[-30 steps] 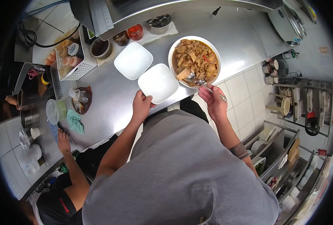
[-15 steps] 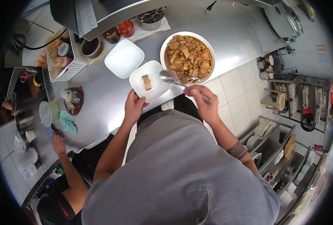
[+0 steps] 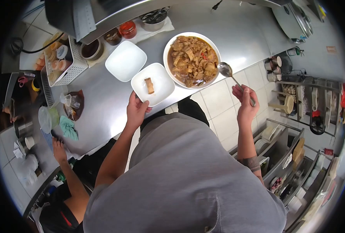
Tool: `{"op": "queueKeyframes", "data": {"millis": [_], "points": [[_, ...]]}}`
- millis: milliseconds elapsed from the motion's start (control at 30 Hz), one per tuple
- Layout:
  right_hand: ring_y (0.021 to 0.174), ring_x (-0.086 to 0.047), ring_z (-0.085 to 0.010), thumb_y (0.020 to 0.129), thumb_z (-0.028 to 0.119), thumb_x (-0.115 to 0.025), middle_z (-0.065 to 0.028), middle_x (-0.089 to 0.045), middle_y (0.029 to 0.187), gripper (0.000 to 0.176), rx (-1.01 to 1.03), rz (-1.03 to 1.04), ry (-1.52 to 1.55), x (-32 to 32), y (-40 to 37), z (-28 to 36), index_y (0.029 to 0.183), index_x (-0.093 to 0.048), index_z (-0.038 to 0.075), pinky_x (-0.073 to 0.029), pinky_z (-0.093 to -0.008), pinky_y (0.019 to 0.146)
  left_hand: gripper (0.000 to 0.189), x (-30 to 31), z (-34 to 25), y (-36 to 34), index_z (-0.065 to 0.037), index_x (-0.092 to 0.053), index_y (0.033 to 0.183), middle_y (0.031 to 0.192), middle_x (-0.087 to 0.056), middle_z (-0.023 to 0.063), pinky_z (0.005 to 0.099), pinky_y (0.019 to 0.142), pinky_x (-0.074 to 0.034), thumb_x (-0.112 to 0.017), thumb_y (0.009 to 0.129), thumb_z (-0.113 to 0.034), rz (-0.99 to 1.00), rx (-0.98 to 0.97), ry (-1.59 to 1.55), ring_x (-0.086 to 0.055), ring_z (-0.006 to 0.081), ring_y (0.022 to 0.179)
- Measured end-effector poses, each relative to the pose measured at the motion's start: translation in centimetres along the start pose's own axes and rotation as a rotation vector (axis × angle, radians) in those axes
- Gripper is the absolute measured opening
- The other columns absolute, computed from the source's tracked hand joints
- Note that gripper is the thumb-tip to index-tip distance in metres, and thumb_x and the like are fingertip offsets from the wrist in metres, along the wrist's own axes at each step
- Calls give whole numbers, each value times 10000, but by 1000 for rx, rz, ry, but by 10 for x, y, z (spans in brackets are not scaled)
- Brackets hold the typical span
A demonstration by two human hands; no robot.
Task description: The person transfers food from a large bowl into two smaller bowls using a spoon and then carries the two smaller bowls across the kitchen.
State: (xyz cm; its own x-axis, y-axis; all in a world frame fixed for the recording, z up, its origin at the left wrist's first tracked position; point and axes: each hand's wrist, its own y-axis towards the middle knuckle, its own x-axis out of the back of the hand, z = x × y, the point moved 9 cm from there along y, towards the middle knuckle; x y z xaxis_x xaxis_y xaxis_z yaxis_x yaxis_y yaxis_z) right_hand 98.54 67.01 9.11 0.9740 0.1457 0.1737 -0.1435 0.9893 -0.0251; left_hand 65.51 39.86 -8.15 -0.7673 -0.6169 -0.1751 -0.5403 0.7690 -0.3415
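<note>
"Left grip [image 3: 136, 110]?"
"Pinching the dish [image 3: 162, 83] by its rim at the bench's [image 3: 242, 39] near edge, one meat piece [image 3: 149, 86] inside."
"Right grip [image 3: 247, 103]?"
"Closed round the spoon [image 3: 225, 70], beyond that edge, its tip by the stew bowl [image 3: 166, 58]."

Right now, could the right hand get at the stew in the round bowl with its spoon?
Probably yes: the right hand holds the spoon near the round bowl, and nothing visible covers the stew.

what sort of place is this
Most likely a commercial kitchen, perhaps a restaurant's: there's a long steel counter, a large bowl full of cooked meat, and stacked plates.
</note>
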Motion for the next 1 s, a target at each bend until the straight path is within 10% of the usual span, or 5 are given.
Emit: {"op": "queueKeyframes", "data": {"millis": [1000], "points": [[1126, -701, -372, 1112, 202, -474, -267, -678, 1181, 284, -396, 80, 473, -51, -16, -68, 1197, -570, -52, -582, -470, 1010, 697, 2, -5, 1, 33, -256, 1572, 1033, -727, 131, 266, 642, -575, -625, 983, -14, 8, 7, 8, -696, 142, 739]]}}
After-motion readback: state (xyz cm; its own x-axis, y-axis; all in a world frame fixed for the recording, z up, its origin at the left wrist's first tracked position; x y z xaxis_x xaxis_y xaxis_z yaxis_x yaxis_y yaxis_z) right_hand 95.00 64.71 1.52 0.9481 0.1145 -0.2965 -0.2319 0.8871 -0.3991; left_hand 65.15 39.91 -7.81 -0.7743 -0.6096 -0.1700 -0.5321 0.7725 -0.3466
